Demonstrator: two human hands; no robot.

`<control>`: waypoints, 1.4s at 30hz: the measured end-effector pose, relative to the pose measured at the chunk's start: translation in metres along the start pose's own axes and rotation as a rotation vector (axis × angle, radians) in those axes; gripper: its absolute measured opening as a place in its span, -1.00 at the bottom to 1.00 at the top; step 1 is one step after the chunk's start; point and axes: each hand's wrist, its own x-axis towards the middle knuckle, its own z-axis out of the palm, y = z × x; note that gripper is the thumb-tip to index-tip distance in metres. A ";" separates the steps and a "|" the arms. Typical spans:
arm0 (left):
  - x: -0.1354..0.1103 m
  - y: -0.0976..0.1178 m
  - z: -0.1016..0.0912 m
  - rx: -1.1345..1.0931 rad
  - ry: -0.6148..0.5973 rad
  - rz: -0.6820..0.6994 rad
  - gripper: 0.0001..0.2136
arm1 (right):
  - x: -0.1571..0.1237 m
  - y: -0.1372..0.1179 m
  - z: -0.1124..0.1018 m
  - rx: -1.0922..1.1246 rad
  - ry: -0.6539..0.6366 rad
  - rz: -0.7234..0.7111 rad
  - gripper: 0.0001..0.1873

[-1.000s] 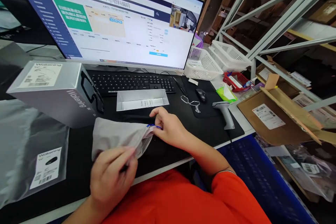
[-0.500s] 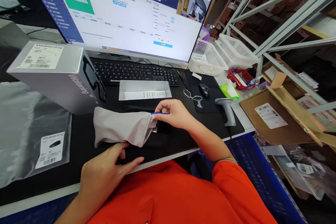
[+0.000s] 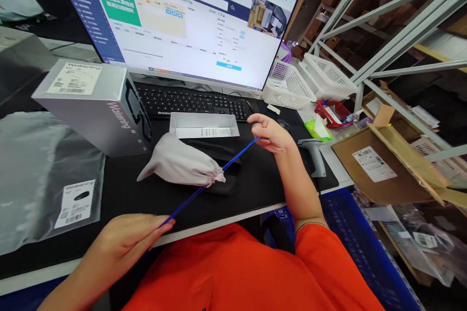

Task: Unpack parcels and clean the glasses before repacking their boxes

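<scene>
A light grey drawstring pouch (image 3: 182, 160) lies on the black desk mat, its neck gathered at the right end. Blue drawstring (image 3: 186, 202) runs taut from both sides of that neck. My left hand (image 3: 127, 238), near the desk's front edge, pinches one end of the cord. Up and to the right of the pouch, my right hand (image 3: 272, 133) is closed on the other end. What the pouch holds is hidden inside it. Just behind it sits an open shallow grey box tray (image 3: 204, 126) with a printed slip in it.
A tall grey "Wakening" box (image 3: 91, 107) and a labelled clear plastic bag (image 3: 51, 175) stand left. Behind are the keyboard (image 3: 189, 102) and monitor (image 3: 164, 19). A barcode scanner (image 3: 314, 155), white baskets (image 3: 288, 85) and an open carton (image 3: 368, 165) are right.
My hands have moved apart, left toward me and right up and away, drawing the blue cord out taut. The pouch's mouth has cinched shut and gathered.
</scene>
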 end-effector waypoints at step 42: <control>0.061 -0.054 0.017 0.352 -0.059 -0.013 -0.46 | 0.013 -0.008 0.059 -0.562 0.308 -0.381 -0.67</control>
